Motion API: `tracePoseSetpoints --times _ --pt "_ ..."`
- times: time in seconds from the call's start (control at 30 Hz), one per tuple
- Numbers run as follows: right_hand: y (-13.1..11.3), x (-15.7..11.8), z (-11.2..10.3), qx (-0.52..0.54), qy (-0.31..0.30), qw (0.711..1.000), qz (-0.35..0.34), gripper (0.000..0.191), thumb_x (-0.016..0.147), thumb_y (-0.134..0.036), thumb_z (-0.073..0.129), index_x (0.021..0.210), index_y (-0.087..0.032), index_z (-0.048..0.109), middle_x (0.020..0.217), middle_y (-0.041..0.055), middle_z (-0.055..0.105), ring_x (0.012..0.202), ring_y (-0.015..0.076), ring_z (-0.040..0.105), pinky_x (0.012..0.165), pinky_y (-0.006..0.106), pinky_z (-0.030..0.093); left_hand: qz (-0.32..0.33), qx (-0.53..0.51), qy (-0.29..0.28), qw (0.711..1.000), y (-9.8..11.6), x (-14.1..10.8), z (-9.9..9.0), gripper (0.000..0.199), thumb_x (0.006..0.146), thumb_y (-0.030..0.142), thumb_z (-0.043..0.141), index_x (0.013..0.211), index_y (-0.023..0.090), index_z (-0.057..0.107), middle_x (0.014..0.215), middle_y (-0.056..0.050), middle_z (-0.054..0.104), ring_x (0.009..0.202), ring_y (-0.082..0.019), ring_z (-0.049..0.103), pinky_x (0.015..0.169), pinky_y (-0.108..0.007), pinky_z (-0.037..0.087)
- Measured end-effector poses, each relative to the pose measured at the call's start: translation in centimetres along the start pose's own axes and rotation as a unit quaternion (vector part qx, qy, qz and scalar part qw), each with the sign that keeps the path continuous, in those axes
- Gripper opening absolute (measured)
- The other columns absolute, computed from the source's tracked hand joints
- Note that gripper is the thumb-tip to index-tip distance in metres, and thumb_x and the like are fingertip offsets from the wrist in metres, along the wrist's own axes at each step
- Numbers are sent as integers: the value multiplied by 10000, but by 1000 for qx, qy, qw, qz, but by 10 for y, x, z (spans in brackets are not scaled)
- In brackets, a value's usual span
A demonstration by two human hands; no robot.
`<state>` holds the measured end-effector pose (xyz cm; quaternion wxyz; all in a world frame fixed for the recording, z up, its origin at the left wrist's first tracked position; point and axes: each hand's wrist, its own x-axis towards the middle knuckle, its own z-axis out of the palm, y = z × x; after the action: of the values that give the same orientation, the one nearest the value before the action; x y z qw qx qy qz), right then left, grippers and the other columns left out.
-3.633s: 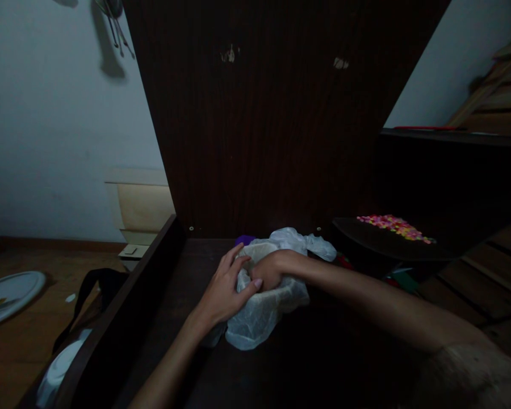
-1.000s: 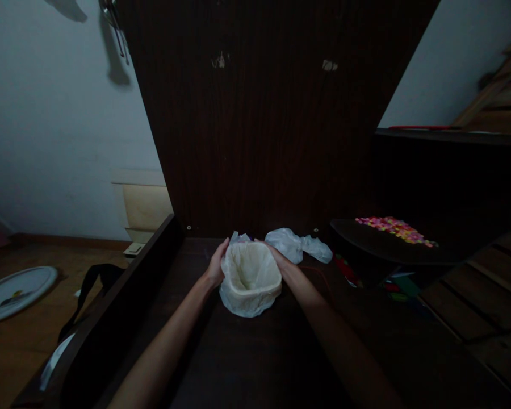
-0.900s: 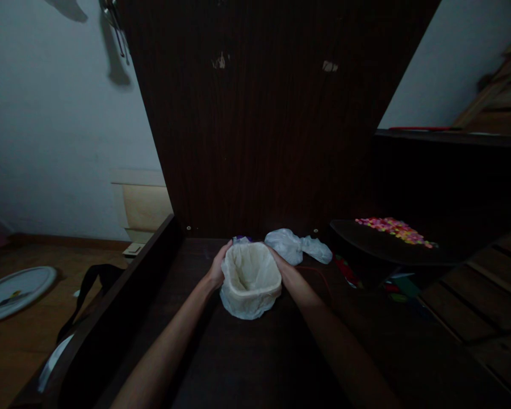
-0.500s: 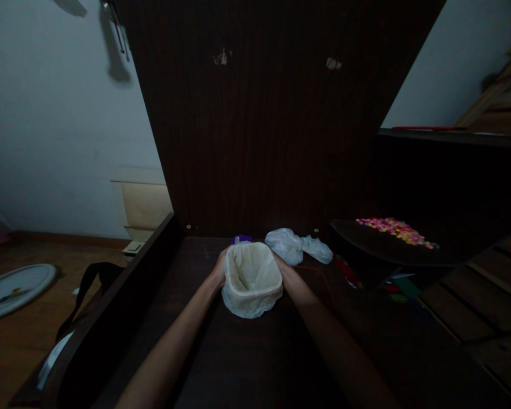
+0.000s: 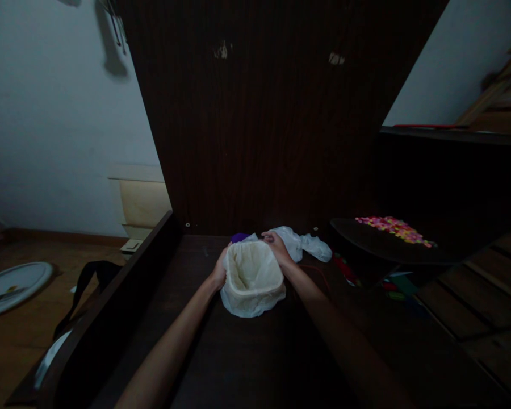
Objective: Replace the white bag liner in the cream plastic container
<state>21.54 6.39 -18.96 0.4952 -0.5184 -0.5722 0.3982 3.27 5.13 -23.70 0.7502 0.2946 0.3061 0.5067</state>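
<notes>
A small square bin [image 5: 255, 292] stands in front of me, its mouth facing up. It is lined with a whitish plastic bag [image 5: 249, 308], whose edge is folded down over the rim. My left hand [image 5: 220, 268] is closed on the bin's left side, its fingertips hidden behind it. At the back right corner, my right hand [image 5: 276, 244] has its fingers curled at the rim on the liner; exactly what they pinch is hard to see. A bit of liner sticks up behind the back rim, beside a purple item [image 5: 239, 237].
A knotted white plastic bag [image 5: 317, 248] lies behind my right hand, near the dark upright panel [image 5: 255, 125]. Colourful small pieces [image 5: 394, 230] lie on a rounded dark shelf [image 5: 353, 238] at right. A raised dark edge [image 5: 123, 295] borders the left side.
My right hand has shifted from the bin's right side up to its back right corner, with fingers now curled there. My left hand and the bin stay nearly in place.
</notes>
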Motion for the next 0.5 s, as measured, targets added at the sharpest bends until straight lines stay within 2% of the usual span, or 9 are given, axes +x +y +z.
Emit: tracePoseSetpoints --times 0.07,0.1,0.17,0.2,0.27,0.33,0.37,0.4,0.5 --pt "-22 2 -8 -27 40 998 -29 113 845 -258 616 933 -198 655 900 31 659 884 211 618 850 360 496 3 -6 3 1000 -1 1 0 307 796 488 701 800 182 705 758 -19 760 931 -262 716 928 -369 535" --pt "-35 0 -11 -37 40 997 -47 106 830 -261 608 908 -208 657 876 22 660 851 201 610 826 341 490 5 -9 4 1000 -1 1 0 292 806 480 695 787 188 702 731 -7 751 897 -249 717 909 -353 539" --pt "-65 -6 -15 -55 3 995 -83 83 780 -275 654 837 -219 675 831 1 672 797 185 605 770 304 480 6 -15 3 1000 -2 2 -1 282 821 472 686 763 196 697 684 6 733 831 -232 712 872 -334 546" --pt "-78 -11 -15 -71 -40 991 -105 78 755 -286 688 799 -221 690 795 -6 678 775 183 606 748 292 473 7 -17 1 1000 -2 2 -1 289 825 473 682 749 195 695 659 8 721 802 -228 707 859 -333 547" --pt "-95 -21 -11 -163 -252 939 -167 96 776 -291 669 822 -231 727 779 -16 697 729 173 607 711 284 459 7 -20 -4 1000 -2 2 -2 315 823 481 681 702 190 681 600 13 688 758 -225 695 853 -339 547" --pt "-97 -27 -2 -210 -397 877 -174 112 708 -264 731 817 -247 754 774 -26 721 709 169 619 703 280 457 10 -20 -6 1000 -2 2 -3 331 819 482 685 678 183 674 579 15 672 757 -224 689 880 -342 537" --pt "-92 -29 3 -214 -426 864 -159 155 634 -239 782 787 -253 760 753 -30 727 691 169 622 697 279 461 12 -20 -7 1000 -2 1 -4 330 818 479 688 685 177 680 593 11 680 782 -228 693 903 -340 528" --pt "-85 -29 10 -212 -431 866 -142 215 548 -209 826 747 -256 759 720 -32 725 671 172 623 690 281 467 14 -20 -9 1000 -1 1 -4 327 818 475 691 702 169 692 621 4 697 824 -237 698 931 -339 517" --pt "-54 -25 29 -181 -359 911 -91 299 389 -157 870 635 -240 722 575 -26 673 595 186 611 662 305 490 18 -19 -19 999 -2 -1 -4 349 804 493 706 746 150 719 714 -21 747 965 -280 701 1002 -350 485"
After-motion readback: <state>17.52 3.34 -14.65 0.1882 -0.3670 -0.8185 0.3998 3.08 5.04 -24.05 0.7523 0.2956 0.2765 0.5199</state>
